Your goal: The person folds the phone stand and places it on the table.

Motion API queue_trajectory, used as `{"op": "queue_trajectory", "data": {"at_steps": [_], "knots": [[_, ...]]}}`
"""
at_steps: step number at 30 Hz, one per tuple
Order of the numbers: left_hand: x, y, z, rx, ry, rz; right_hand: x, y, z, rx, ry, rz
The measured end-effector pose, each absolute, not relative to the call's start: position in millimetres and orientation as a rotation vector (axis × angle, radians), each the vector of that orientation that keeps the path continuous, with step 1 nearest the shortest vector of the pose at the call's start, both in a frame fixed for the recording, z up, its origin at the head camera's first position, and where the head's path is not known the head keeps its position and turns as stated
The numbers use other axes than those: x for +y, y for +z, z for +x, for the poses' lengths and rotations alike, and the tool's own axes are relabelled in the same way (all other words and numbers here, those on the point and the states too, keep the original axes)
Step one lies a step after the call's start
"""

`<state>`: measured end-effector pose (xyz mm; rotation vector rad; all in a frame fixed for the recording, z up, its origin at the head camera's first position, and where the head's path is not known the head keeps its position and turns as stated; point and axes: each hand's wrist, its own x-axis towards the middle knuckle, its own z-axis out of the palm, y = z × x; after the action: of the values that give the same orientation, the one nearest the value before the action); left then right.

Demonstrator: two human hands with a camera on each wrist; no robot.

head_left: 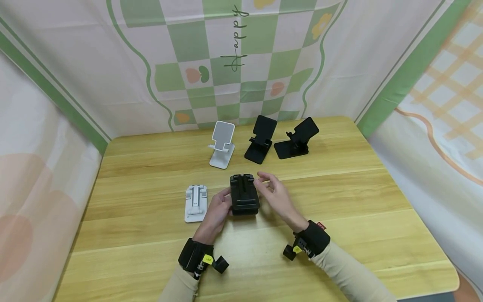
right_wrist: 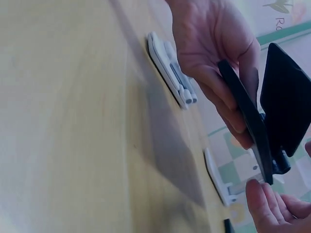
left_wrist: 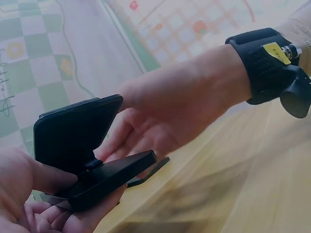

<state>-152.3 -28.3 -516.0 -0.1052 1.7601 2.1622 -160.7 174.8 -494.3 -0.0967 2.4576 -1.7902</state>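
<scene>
A black folding phone stand [head_left: 244,196] is held above the table in my left hand [head_left: 216,213]. The left thumb lies on the inner face of its base and the fingers grip from beneath, as the left wrist view shows. Its top plate [left_wrist: 73,128] is tilted partly up from the base [left_wrist: 114,177]. My right hand [head_left: 278,200] is at the stand's far right corner with loosely bent fingers. In the right wrist view its fingertips [right_wrist: 260,196] are by the hinge end; whether they touch it is unclear. A folded white phone stand [head_left: 196,204] lies left of my left hand.
At the back of the wooden table [head_left: 143,176], a white phone stand [head_left: 222,142] and two black ones, the middle one [head_left: 261,138] and the right one [head_left: 298,140], stand unfolded. A patterned curtain [head_left: 226,63] hangs behind the table's far edge.
</scene>
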Motion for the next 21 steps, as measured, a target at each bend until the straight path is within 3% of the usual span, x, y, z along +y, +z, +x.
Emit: {"op": "queue_trajectory", "data": {"at_steps": [21], "knots": [[-32.0,-516.3,-152.4,1.772,2.119,-0.125,166.5,-502.2,-160.7,1.916,-1.93,-0.014]]}}
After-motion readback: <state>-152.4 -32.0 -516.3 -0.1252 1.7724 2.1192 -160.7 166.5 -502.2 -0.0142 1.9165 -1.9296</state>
